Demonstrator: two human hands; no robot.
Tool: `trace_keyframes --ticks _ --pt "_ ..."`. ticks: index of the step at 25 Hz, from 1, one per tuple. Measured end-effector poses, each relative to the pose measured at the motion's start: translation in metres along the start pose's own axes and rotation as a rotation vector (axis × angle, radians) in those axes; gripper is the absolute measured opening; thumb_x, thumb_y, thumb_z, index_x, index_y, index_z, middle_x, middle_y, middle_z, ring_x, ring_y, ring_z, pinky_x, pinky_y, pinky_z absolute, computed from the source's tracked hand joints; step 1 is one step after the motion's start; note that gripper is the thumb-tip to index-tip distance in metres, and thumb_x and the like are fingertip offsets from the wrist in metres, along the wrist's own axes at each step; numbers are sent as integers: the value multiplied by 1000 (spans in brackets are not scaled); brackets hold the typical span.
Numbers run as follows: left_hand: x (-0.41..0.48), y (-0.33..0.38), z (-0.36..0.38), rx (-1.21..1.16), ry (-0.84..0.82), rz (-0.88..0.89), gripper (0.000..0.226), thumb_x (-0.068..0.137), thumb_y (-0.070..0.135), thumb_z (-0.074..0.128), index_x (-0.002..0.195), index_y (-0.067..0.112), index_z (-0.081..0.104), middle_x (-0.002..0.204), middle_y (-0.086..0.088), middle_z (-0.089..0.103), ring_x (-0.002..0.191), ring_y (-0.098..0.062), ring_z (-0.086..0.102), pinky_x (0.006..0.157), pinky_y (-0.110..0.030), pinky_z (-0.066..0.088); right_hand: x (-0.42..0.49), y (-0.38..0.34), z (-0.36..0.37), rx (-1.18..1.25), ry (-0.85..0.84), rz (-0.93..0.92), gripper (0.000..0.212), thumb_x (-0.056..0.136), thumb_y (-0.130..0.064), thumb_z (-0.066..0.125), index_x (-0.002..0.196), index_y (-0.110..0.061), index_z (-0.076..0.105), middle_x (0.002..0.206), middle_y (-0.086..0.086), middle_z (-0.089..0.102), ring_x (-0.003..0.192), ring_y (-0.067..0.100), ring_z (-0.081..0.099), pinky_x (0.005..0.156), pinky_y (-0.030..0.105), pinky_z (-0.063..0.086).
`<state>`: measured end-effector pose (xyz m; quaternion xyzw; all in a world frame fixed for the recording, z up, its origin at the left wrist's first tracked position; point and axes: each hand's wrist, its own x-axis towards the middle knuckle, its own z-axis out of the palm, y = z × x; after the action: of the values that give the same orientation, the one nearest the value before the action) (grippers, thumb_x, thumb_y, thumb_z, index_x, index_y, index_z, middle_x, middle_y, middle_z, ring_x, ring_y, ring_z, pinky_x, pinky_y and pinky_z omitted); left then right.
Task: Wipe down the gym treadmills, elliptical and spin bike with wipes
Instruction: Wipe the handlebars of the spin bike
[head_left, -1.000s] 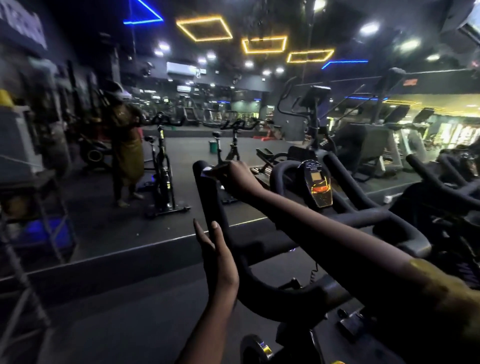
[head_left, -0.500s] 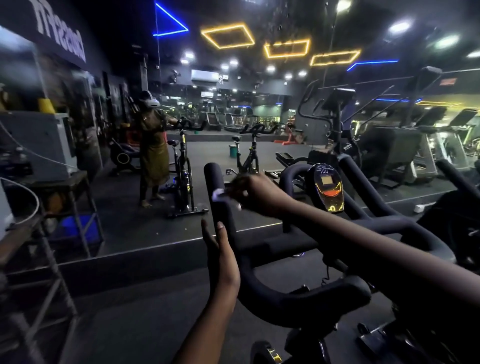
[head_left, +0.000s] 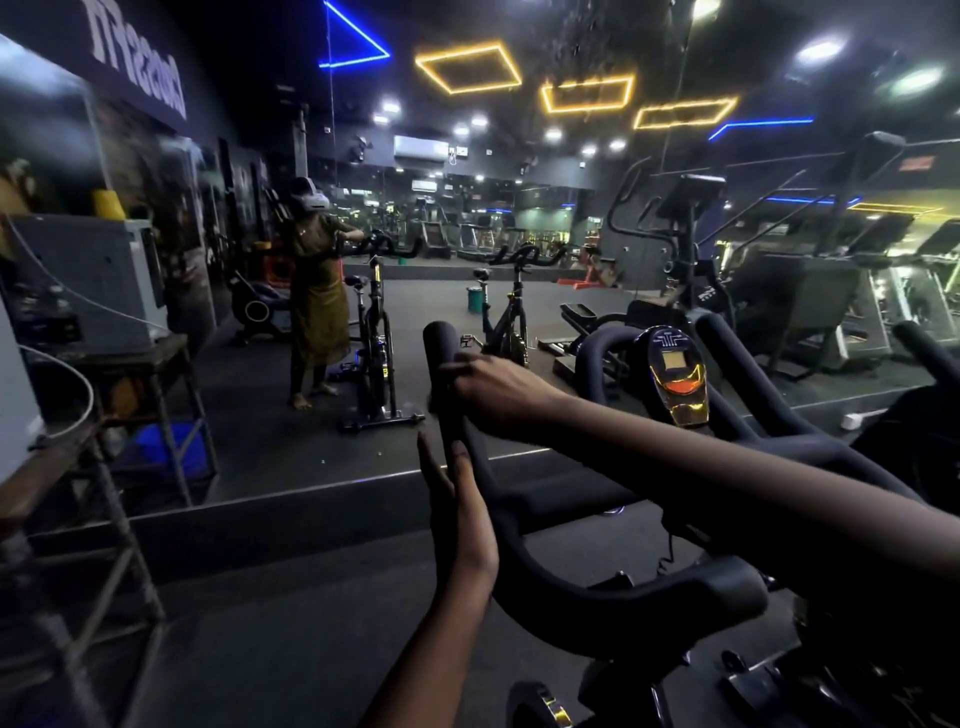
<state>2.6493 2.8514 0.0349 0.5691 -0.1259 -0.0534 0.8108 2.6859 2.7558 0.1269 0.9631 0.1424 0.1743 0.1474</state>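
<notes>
Right hand (head_left: 498, 395) curling round handlebar horn (head_left: 441, 340) to rub it; left hand (head_left: 462, 525) at its 6 o'clock, fingers flat, bracing horn steady.

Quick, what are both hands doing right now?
Left hand: open, fingers straight, beside the handlebar.
Right hand: grip closed round the handlebar's end.

Right hand (head_left: 498, 395) gripping spin bike handlebar (head_left: 597, 608), left hand (head_left: 462, 525) flat against it

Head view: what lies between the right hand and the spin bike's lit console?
In the head view, the handlebar's curved inner bar stands between the right hand and the console.
</notes>
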Motion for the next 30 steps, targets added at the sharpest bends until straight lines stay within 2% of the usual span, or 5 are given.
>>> trace_keyframes --ticks 5,9,18,25,30 --pt "2 -2 1 -25 5 7 50 102 27 29 150 20 15 147 9 25 119 5 23 90 -7 21 -43 -6 0 257 -81 -134 21 76 6 54 88 -2 70 90 14 68 83 29 65 72 33 46" --pt "2 -5 0 39 -46 -15 51 101 33 28 150 19 20 153 6 23 119 7 22 94 -7 16 -7 31 -18 375 217 175 32 83 7 54 99 -11 74 104 9 70 94 23 66 73 15 37" --pt "7 -12 0 10 -48 -6 50 100 37 30 148 22 27 148 9 32 121 6 28 98 -15 21 17 25 8 470 406 425 25 84 -3 60 104 -10 72 106 14 68 97 31 63 74 28 38" --pt "9 -13 -1 8 -71 21 43 99 43 36 139 28 39 137 14 42 123 0 34 95 -15 25 -59 -4 16 532 211 334 23 78 -1 66 93 -16 76 85 7 70 78 18 63 62 3 31" --pt "10 -15 -2 59 -80 -20 54 100 43 33 149 24 22 151 2 32 138 -14 30 103 -20 23 -95 -5 -11 496 -25 179 23 82 -5 66 101 -16 74 98 3 71 87 12 63 77 15 41"
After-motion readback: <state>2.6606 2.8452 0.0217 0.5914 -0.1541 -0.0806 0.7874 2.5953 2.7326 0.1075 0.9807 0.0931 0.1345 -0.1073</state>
